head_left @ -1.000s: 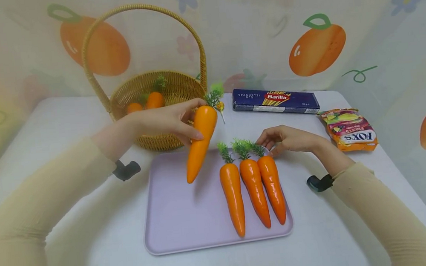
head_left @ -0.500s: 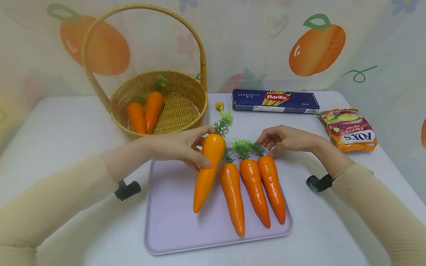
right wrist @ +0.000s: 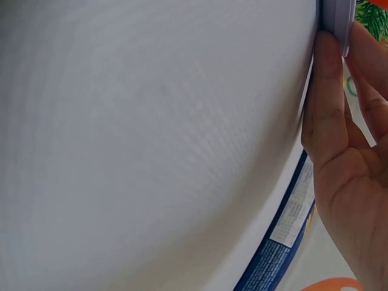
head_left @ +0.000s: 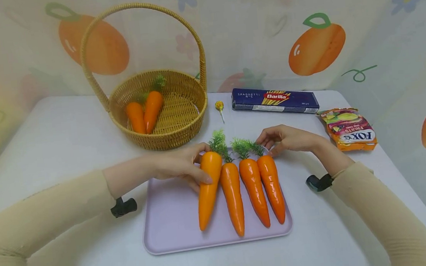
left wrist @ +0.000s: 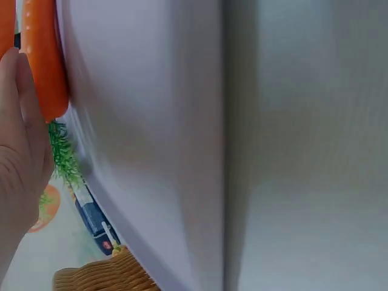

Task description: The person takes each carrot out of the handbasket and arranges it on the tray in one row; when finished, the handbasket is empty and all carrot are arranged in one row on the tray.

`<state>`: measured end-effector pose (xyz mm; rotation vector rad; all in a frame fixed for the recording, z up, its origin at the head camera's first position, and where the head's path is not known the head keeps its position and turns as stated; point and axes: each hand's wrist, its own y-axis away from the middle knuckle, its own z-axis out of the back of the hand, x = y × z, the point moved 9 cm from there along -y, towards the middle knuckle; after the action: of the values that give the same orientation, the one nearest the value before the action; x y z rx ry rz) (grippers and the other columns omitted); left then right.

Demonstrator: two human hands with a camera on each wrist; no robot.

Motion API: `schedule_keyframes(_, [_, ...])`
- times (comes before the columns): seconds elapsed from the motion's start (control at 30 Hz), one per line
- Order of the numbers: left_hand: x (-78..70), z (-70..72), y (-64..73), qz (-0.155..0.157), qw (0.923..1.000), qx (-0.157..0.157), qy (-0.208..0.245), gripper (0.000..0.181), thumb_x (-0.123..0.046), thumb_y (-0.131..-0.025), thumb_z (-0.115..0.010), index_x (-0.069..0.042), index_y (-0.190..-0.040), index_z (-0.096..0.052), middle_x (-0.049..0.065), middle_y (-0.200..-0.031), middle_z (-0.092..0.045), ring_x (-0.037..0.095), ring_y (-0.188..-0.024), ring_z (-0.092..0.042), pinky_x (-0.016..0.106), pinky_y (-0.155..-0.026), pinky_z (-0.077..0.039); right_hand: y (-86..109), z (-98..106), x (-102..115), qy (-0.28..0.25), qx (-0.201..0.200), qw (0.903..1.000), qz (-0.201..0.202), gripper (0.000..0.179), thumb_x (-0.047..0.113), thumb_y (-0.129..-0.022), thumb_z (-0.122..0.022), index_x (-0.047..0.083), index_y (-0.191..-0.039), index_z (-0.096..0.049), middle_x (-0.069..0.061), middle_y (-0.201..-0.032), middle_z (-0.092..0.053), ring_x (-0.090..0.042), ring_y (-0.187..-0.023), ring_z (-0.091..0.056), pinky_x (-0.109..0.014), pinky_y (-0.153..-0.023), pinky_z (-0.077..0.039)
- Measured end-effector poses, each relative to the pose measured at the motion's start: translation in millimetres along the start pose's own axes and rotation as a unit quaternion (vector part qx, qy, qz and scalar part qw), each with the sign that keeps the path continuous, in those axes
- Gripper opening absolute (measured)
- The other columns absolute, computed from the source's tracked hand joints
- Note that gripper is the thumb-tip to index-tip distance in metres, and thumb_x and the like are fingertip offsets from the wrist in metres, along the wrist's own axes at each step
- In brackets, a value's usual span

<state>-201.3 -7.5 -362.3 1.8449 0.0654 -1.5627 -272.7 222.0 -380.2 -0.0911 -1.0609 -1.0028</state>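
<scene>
In the head view my left hand (head_left: 179,164) grips an orange carrot (head_left: 209,202) with a leafy green top, low over the lilac tray (head_left: 170,214). Whether its underside touches the tray, I cannot tell. To its right, three similar carrots lie side by side on the tray: a left one (head_left: 233,199), a middle one (head_left: 254,193) and a right one (head_left: 272,189). At the tray's far right corner, my right hand (head_left: 288,137) pinches the rim; the right wrist view shows thumb and fingers on either side of the tray's edge (right wrist: 337,24).
Behind the tray stands a wicker basket (head_left: 167,141) with a tall handle and two carrots inside. A lollipop (head_left: 220,105) lies beside it. Farther right are a blue spaghetti box (head_left: 274,100) and a FOX'S candy bag (head_left: 349,129). A fruit-print curtain hangs behind the table.
My left hand has brought the carrot down and toward me, from beside the basket to next to the left carrot on the tray. The right hand has stayed at the tray's corner.
</scene>
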Motion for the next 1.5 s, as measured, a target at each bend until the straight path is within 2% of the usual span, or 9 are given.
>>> schedule_keyframes(0.23, [9.0,0.5,-3.1,0.019,0.9996,-0.021,0.004,0.077,-0.008,-0.085,-0.073,-0.008,-0.141,-0.020,0.024,-0.136,-0.045,0.028,-0.099,-0.069,0.045,-0.082,-0.062,1.1,0,-1,-0.003,-0.001,1.0000,-0.007,0.042,0.002,-0.085,-0.068,0.005,-0.126,-0.060,-0.013,-0.126,-0.059,-0.022,-0.105,-0.058,-0.020,-0.092,-0.052])
schedule_keyframes(0.33, [13.3,2.2,-4.6,0.026,0.9989,-0.038,-0.009,0.081,-0.009,-0.085,-0.074,-0.007,-0.143,-0.018,0.024,-0.137,-0.044,0.026,-0.094,-0.071,0.043,-0.080,-0.063,1.0,0,-1,-0.004,0.000,1.0000,-0.005,0.042,0.002,-0.085,-0.068,0.005,-0.125,-0.060,-0.013,-0.126,-0.059,-0.022,-0.105,-0.058,-0.020,-0.092,-0.053])
schedule_keyframes(0.47, [17.6,3.0,-6.9,0.029,0.9976,-0.061,-0.016,0.077,-0.006,-0.085,-0.074,-0.004,-0.140,-0.020,0.026,-0.133,-0.047,0.025,-0.084,-0.073,0.041,-0.078,-0.063,0.5,0,-2,-0.005,0.002,1.0000,-0.002,0.042,0.002,-0.084,-0.068,0.005,-0.125,-0.060,-0.013,-0.125,-0.060,-0.022,-0.104,-0.058,-0.020,-0.091,-0.053])
schedule_keyframes(0.6, [17.8,1.6,-8.4,0.022,0.9968,-0.074,-0.020,0.067,-0.005,-0.085,-0.074,-0.002,-0.131,-0.025,0.026,-0.126,-0.051,0.024,-0.083,-0.073,0.041,-0.076,-0.064,0.1,0,-2,-0.005,0.002,1.0000,-0.002,0.042,0.002,-0.084,-0.068,0.005,-0.125,-0.060,-0.013,-0.125,-0.060,-0.022,-0.105,-0.058,-0.020,-0.091,-0.053])
schedule_keyframes(0.73, [16.3,1.8,-8.0,0.015,0.9952,-0.087,-0.044,0.059,-0.007,-0.083,-0.076,0.001,-0.123,-0.033,0.023,-0.119,-0.055,0.022,-0.083,-0.072,0.038,-0.076,-0.064,0.3,0,-2,-0.007,0.003,1.0000,-0.003,0.041,0.002,-0.084,-0.068,0.005,-0.125,-0.060,-0.013,-0.125,-0.059,-0.022,-0.104,-0.058,-0.020,-0.091,-0.053])
schedule_keyframes(0.87, [16.1,3.7,-7.9,0.014,0.9925,-0.101,-0.067,0.050,-0.010,-0.083,-0.078,0.002,-0.115,-0.041,0.019,-0.109,-0.061,0.019,-0.076,-0.072,0.036,-0.075,-0.064,0.5,0,-1,-0.007,0.003,1.0000,-0.002,0.041,0.002,-0.084,-0.068,0.005,-0.125,-0.060,-0.013,-0.125,-0.059,-0.022,-0.104,-0.058,-0.020,-0.091,-0.053])
schedule_keyframes(1.27, [18.5,8.9,-4.7,0.035,0.9862,-0.140,-0.080,0.043,-0.007,-0.081,-0.079,0.004,-0.108,-0.047,0.011,-0.092,-0.061,0.013,-0.067,-0.070,0.031,-0.073,-0.064,0.6,-1,0,-0.003,0.003,1.0000,-0.007,0.042,0.003,-0.085,-0.068,0.005,-0.125,-0.060,-0.013,-0.126,-0.059,-0.021,-0.104,-0.058,-0.020,-0.091,-0.052])
schedule_keyframes(1.5, [19.1,10.3,-2.9,0.037,0.9855,-0.141,-0.086,0.042,-0.007,-0.081,-0.079,0.003,-0.106,-0.046,0.010,-0.091,-0.058,0.013,-0.069,-0.070,0.030,-0.072,-0.063,-0.8,0,0,-0.001,0.000,1.0000,-0.004,0.042,0.003,-0.084,-0.068,0.006,-0.125,-0.060,-0.013,-0.125,-0.060,-0.021,-0.103,-0.058,-0.021,-0.091,-0.052])
